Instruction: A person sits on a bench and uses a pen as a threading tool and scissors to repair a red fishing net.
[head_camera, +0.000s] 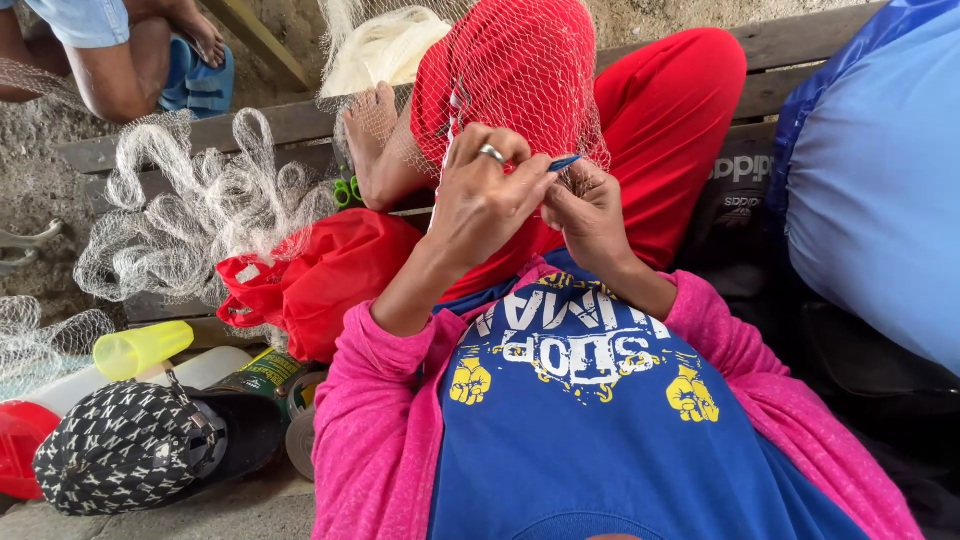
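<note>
My left hand (485, 195), with a ring on one finger, pinches the white fishing net (520, 70) that is draped over my red-trousered knee. My right hand (590, 215) holds a small blue netting needle (563, 162), whose tip points toward the left hand's fingers. Both hands meet just in front of my chest, above my blue shirt and pink sleeves. The net stretches away over my bare foot (372, 135) and piles up to the left.
A heap of white net (200, 215) lies on the wooden bench (290, 120). A red bag (320, 270), green scissors (348, 190), a yellow cup (140, 348), and a patterned cap (130, 445) sit at left. Another person's foot in a blue sandal (195, 60) rests far left. A blue bundle (880, 170) fills the right.
</note>
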